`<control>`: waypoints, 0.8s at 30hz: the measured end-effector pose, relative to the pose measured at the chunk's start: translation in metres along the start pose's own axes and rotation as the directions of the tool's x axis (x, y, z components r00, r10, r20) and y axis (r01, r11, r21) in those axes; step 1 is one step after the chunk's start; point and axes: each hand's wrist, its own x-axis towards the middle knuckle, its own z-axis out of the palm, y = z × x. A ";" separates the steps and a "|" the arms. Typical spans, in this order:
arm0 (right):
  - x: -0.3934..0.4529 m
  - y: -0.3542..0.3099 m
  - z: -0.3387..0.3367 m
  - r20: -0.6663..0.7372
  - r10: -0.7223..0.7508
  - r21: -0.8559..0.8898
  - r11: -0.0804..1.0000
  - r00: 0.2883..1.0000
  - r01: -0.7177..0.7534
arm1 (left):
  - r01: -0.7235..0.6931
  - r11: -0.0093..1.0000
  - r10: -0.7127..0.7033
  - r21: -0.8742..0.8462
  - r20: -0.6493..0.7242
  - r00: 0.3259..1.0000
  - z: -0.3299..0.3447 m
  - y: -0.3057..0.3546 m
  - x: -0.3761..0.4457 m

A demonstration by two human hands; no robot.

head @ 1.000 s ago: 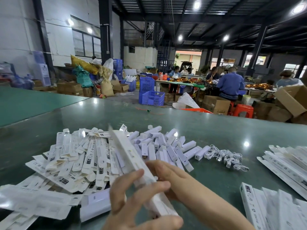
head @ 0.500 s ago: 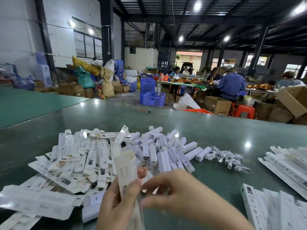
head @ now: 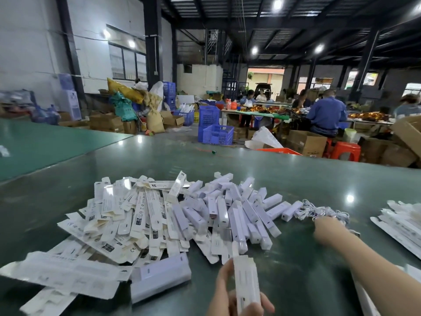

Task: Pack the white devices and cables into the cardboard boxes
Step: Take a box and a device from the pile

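Observation:
My left hand (head: 230, 297) grips a slim white cardboard box (head: 246, 281) at the bottom centre, its open end pointing away from me. My right hand (head: 328, 229) is stretched out to the right, blurred, at the near edge of a tangle of white cables (head: 319, 212); whether its fingers hold a cable I cannot tell. A heap of white stick-shaped devices (head: 227, 213) lies mid-table. Flat unfolded white boxes (head: 127, 215) are piled to the left.
Everything lies on a glossy green table (head: 296, 179). More flat white boxes (head: 401, 224) are stacked at the right edge. Beyond the table are blue crates (head: 216, 133), brown cartons (head: 307, 142), red stools and seated people at another bench.
My right hand left the slim box and swung out right to the cable pile. My left hand kept the box and lowered it toward the bottom centre.

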 end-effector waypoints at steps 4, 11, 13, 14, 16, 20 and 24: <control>-0.007 -0.003 -0.009 -0.139 0.002 0.213 0.977 0.990 0.028 | -0.080 0.982 0.089 0.172 -0.048 0.995 -0.017 -0.007 0.010; -0.018 -0.017 -0.021 -0.008 -0.031 0.065 0.997 1.000 0.031 | -0.108 0.993 0.096 -0.044 -0.213 0.972 -0.020 -0.014 0.024; -0.022 -0.025 -0.026 0.000 -0.075 0.053 0.996 0.997 0.075 | -0.106 0.987 0.074 -0.124 -0.243 0.967 -0.025 -0.014 0.025; -0.027 -0.031 -0.030 -0.016 -0.094 0.056 0.994 0.995 0.094 | -0.115 0.983 0.075 -0.142 -0.261 0.962 -0.027 -0.014 0.025; -0.034 -0.048 -0.038 -0.105 -0.162 0.040 0.985 0.981 0.167 | -0.095 0.988 0.058 -0.125 -0.273 0.960 -0.030 -0.015 0.025; -0.040 -0.086 -0.045 -0.009 -0.291 0.046 0.955 0.957 0.291 | -0.058 0.997 0.044 -0.043 -0.283 0.958 -0.035 -0.016 0.025; -0.049 -0.095 -0.033 0.088 -0.289 0.053 0.957 0.953 0.285 | -0.049 0.999 0.052 0.016 -0.313 0.948 -0.039 -0.014 0.027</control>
